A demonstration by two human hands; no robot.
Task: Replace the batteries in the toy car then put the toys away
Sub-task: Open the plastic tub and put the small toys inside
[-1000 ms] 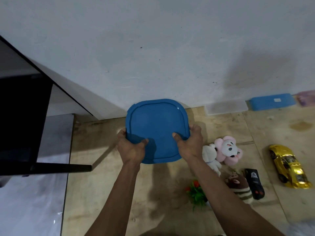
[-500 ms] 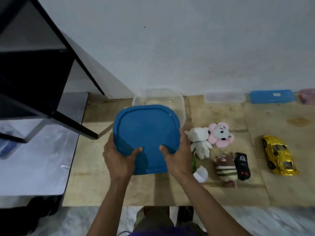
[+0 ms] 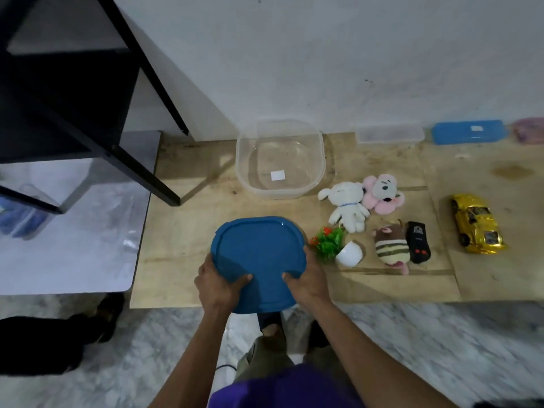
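Both hands hold a blue square lid [image 3: 259, 254] above the front edge of the wooden board. My left hand [image 3: 219, 285] grips its near left edge and my right hand [image 3: 307, 282] grips its near right edge, thumbs on top. Behind the lid, an empty clear plastic tub [image 3: 279, 159] stands by the wall. To the right lie a white plush [image 3: 347, 206], a pink plush [image 3: 381, 191], a striped brown plush [image 3: 391, 245], a black remote [image 3: 418, 241], a small potted plastic plant [image 3: 334, 245] on its side, and a gold toy car [image 3: 477, 228].
A black metal shelf frame [image 3: 141, 160] stands at the left over a grey mat. Along the wall at the right lie a clear flat box [image 3: 390, 134], a blue box [image 3: 469, 131] and a pink item [image 3: 530, 129]. Marble floor lies in front of the board.
The lid has come off the clear tub and moved toward me and down, still held by both hands. The view has tilted down, and the open tub now shows in full.
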